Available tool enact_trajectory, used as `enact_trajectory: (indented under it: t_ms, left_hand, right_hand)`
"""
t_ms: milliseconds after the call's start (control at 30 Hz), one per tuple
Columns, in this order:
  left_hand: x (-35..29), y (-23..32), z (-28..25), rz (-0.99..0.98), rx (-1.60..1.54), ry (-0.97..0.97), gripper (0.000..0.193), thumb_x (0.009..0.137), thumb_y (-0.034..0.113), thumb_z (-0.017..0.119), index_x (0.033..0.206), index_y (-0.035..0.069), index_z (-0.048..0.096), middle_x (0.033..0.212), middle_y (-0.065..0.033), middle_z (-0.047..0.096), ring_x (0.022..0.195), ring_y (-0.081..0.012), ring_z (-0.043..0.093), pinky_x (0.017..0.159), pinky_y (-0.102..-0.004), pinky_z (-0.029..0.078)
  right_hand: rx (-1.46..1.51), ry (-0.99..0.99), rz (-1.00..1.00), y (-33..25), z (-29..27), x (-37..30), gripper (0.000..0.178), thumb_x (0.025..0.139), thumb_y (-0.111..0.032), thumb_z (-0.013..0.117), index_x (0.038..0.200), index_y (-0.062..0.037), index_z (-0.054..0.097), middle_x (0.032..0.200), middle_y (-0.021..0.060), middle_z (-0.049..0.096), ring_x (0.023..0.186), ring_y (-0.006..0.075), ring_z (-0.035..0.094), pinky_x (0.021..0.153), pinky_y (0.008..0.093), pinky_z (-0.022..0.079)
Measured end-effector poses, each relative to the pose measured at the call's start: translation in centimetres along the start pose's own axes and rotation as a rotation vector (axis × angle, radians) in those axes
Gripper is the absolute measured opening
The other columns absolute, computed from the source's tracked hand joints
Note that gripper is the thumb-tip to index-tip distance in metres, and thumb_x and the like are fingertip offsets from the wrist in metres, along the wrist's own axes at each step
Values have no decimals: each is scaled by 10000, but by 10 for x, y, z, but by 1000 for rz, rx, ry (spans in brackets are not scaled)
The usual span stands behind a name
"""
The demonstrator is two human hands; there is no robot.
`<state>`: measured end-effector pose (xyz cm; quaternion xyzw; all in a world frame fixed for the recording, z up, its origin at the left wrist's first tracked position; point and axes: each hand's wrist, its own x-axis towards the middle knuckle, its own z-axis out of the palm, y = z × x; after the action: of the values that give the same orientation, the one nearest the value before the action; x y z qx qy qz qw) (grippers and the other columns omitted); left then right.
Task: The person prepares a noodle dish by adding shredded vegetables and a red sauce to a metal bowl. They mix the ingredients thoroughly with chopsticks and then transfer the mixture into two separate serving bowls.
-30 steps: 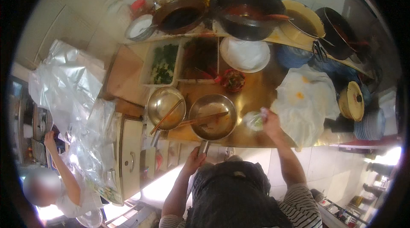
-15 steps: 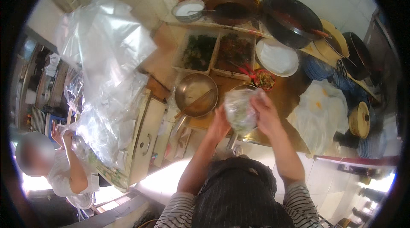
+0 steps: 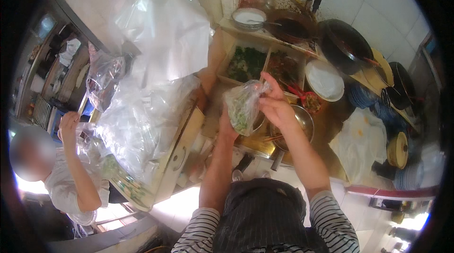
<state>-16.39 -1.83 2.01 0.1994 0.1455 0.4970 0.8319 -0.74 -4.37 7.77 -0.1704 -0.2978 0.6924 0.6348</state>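
Note:
A clear plastic bag [image 3: 241,113] with chopped pale-green food in it hangs over the counter in front of me. My left hand [image 3: 227,124] supports it from the left and below, its fingers mostly hidden behind the bag. At the bag's gathered top, my right hand [image 3: 278,107] pinches the plastic between thumb and fingers. Beneath my right wrist sits a metal pan [image 3: 302,121], its handle toward me. Another pan is partly hidden behind the bag. Just beyond are a tub of dark leafy greens [image 3: 247,63] and a tub of reddish food [image 3: 285,66].
A large heap of clear plastic bags [image 3: 142,115] covers the left cabinet. Behind it, a co-worker's hand [image 3: 70,124] grips clear plastic. A white-lined plate [image 3: 325,80], a small red-handled bowl [image 3: 310,103], a black pot [image 3: 344,47] and blue dishes [image 3: 362,94] stand to the right.
The view has swung left. My hands have carried the bag left, toward the plastic heap, and my right hand now pinches its top rather than cupping its side. The co-worker's arm is raised higher.

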Motion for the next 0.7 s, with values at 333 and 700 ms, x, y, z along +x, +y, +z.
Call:
enact_trajectory:
  t_ms: [333,700]
  left_hand:
    - [19,19,-43,-64,28,213,496,968,378,361,1362,78,342,1337,-97,428,1189,-287,446,954,-431,420]
    - [72,11,-87,653,1589,217,180,909,155,522,1022,34,594,1085,-116,537,935,-236,528,751,-319,458]
  right_hand:
    - [-395,153,-251,-38,0,46,629,778,-42,597,1360,-90,365,1170,100,553,1014,180,535,868,320,433]
    - [387,487,103,144,-33,30,728,866,-656,330,1374,-135,336,1401,80,360,1272,280,345,1050,444,276]
